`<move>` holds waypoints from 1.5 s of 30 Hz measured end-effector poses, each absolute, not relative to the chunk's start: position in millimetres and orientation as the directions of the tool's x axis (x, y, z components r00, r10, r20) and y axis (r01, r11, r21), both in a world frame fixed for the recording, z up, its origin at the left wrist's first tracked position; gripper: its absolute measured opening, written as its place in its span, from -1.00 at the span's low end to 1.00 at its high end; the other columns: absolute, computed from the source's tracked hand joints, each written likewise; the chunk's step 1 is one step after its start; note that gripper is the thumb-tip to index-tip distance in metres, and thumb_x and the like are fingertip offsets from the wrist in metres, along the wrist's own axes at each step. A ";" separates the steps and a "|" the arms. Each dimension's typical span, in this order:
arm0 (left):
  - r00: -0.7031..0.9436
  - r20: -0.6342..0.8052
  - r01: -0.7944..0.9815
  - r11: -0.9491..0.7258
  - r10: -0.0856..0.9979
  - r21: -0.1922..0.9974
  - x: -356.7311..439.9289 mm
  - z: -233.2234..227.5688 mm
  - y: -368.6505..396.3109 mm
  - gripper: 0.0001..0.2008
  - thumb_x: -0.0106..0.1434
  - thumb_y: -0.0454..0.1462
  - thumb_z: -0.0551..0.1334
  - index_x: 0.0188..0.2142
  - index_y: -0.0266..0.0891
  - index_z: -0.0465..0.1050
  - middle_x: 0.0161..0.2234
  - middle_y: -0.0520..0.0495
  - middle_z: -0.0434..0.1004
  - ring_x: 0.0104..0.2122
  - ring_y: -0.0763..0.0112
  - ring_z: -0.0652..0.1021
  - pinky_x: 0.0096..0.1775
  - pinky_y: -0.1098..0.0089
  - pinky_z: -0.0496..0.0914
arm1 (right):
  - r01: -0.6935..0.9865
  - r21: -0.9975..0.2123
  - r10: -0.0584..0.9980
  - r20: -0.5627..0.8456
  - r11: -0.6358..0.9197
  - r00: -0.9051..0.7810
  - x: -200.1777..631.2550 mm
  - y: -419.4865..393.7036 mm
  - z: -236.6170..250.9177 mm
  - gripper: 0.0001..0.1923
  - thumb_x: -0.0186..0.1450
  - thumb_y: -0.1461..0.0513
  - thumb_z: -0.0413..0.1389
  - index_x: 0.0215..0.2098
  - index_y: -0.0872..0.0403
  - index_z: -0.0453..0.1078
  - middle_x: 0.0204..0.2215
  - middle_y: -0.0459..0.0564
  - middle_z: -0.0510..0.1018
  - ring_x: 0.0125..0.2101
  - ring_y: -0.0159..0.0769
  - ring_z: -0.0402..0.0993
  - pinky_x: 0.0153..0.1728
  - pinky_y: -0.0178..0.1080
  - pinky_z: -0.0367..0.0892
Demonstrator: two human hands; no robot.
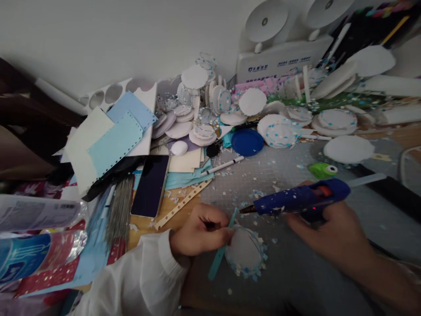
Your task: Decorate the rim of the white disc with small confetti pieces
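the left grip (202, 230) pinches a teal strip (217, 264); the right grip (342, 228) wraps a blue glue gun (296, 197). if it slips, its tip (247, 210) could burn the left fingers (219, 237).

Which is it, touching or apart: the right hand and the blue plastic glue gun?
Touching. The head view shows the right hand wrapped around the glue gun.

Over the feed I'm counting one teal strip (217, 264) in the left hand (201, 231), one glue gun (286, 200) in the right hand (344, 230), one phone (151, 186) and two bottles (39, 213) (36, 256) left of both, and two lamps (268, 27) (325, 12) beyond them.
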State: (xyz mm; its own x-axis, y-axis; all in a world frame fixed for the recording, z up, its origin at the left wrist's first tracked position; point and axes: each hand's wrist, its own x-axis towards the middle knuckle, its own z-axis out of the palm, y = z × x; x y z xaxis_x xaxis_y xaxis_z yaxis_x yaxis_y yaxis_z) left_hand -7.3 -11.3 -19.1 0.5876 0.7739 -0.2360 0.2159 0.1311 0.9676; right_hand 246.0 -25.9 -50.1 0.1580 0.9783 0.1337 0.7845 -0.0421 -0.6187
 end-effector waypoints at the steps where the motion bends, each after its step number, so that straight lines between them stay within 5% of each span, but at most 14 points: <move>1: 0.590 -0.231 0.207 0.132 0.773 0.969 -7.3 -19.1 -11.4 -0.57 0.14 -0.09 0.19 -0.73 -0.25 0.18 -0.73 0.08 0.09 -0.67 0.57 0.13 -0.60 0.44 0.01 | 0.783 -0.621 0.979 0.130 -0.044 0.158 245.8 -25.6 -49.8 -0.83 0.01 0.03 0.05 -0.55 -0.07 0.24 -0.69 0.00 0.43 -0.53 0.02 0.47 -0.57 -0.06 0.32; 19: 0.609 -0.237 0.185 0.155 0.757 0.970 -8.4 -20.7 -12.0 -0.64 0.14 -0.14 0.19 -0.69 -0.29 0.35 -0.72 0.04 0.17 -0.66 0.55 0.18 -0.59 0.45 0.05 | 0.791 -0.610 0.985 0.096 -0.055 0.143 245.6 -24.4 -46.4 -0.80 0.02 0.02 0.05 -0.63 -0.08 0.20 -0.73 -0.04 0.40 -0.64 -0.05 0.41 -0.59 -0.07 0.31; 29: 0.615 -0.230 0.194 0.138 0.755 0.971 -8.9 -21.5 -11.4 -0.60 0.17 -0.10 0.19 -0.69 -0.30 0.36 -0.72 0.02 0.19 -0.65 0.52 0.23 -0.58 0.45 0.10 | 0.825 -0.559 0.969 0.237 0.077 0.070 245.5 -24.4 -46.9 -0.77 0.06 0.06 0.05 -0.36 0.00 0.32 -0.53 0.06 0.54 -0.49 0.01 0.52 -0.52 -0.05 0.39; 36: 0.620 -0.218 0.192 0.124 0.753 0.974 -9.8 -22.3 -11.4 -0.59 0.17 -0.09 0.19 -0.67 -0.31 0.39 -0.71 0.01 0.21 -0.64 0.52 0.24 -0.57 0.46 0.12 | 0.912 -0.369 0.891 0.453 0.180 0.007 249.4 -20.1 -42.6 -0.78 0.14 0.10 0.02 -0.28 0.02 0.30 -0.43 0.06 0.55 -0.43 -0.09 0.54 -0.44 -0.14 0.42; 41: 0.600 -0.224 0.217 0.114 0.768 0.970 -10.4 -20.6 -10.3 -0.54 0.17 -0.03 0.21 -0.69 -0.32 0.42 -0.73 0.02 0.18 -0.65 0.53 0.22 -0.59 0.47 0.10 | 0.955 -0.282 0.891 0.405 -0.091 0.205 278.8 -7.8 -39.0 -0.62 0.18 -0.04 0.01 -0.22 0.07 0.34 -0.36 0.21 0.54 -0.33 0.09 0.53 -0.41 -0.06 0.40; 45: 0.588 -0.231 0.182 0.152 0.775 0.972 -10.8 -18.3 -9.6 -0.56 0.16 -0.06 0.24 -0.67 -0.35 0.47 -0.72 0.01 0.23 -0.65 0.54 0.24 -0.57 0.46 0.11 | 0.991 -0.131 0.921 0.383 -0.013 0.063 308.0 -3.0 -49.0 -0.62 0.25 0.02 -0.10 -0.26 0.13 0.35 -0.38 0.30 0.51 -0.32 0.11 0.48 -0.32 -0.01 0.39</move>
